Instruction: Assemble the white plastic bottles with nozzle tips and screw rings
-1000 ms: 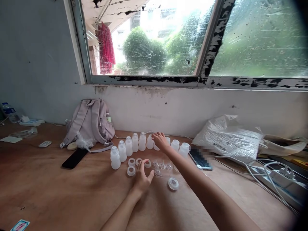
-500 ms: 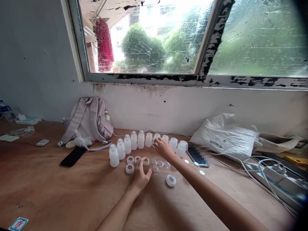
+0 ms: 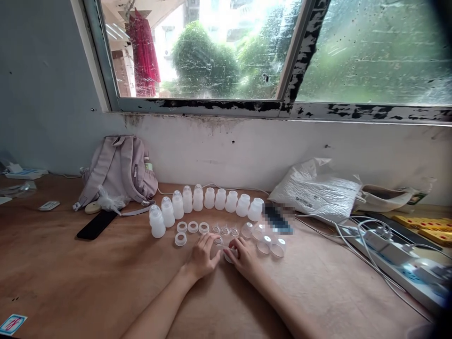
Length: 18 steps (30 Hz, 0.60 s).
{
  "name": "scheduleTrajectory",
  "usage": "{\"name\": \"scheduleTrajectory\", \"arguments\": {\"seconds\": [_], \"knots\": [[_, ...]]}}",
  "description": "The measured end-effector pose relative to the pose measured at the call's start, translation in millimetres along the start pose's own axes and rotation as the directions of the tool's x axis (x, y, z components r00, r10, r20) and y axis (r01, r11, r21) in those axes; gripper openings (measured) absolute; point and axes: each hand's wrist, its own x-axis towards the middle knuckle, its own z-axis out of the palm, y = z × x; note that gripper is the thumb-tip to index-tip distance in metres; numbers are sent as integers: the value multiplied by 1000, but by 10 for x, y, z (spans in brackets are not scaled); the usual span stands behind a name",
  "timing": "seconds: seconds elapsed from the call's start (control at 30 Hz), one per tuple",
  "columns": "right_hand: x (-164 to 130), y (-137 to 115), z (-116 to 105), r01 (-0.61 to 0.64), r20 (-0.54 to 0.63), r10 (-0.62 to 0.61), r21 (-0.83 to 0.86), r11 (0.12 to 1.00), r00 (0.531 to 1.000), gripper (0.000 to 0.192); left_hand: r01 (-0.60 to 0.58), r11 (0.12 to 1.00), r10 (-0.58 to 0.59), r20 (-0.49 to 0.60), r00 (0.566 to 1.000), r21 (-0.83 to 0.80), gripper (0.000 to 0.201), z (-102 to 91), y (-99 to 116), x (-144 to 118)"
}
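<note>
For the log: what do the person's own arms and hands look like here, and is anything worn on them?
Both forearms are bare as far as the frame shows: no sleeves, gloves, watch or bracelet in view. The left hand and right hand are bare too, with no rings that can be made out. The arms are slender and enter from the bottom edge.
</note>
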Motion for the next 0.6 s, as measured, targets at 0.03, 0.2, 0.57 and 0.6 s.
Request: {"name": "scheduleTrajectory", "arguments": {"seconds": [0.03, 0.2, 0.57, 0.6], "knots": [[-9, -36, 3, 18, 22, -18, 43, 999, 1000, 10, -3, 1000, 3, 29, 1000, -2, 39, -16, 14, -1], [-55, -104, 43, 44, 26, -50, 178, 983, 998, 5, 34, 999, -40, 177, 983, 33, 49, -64, 41, -17], [-74, -51, 120, -1, -33, 9, 259, 966, 999, 12, 50, 993, -68, 180, 981, 103, 28, -10, 11, -49], [-72, -54, 128, -18, -33, 29, 289, 957, 999, 12, 45, 993, -65, 178, 982, 111, 28, -24, 22, -43]]}}
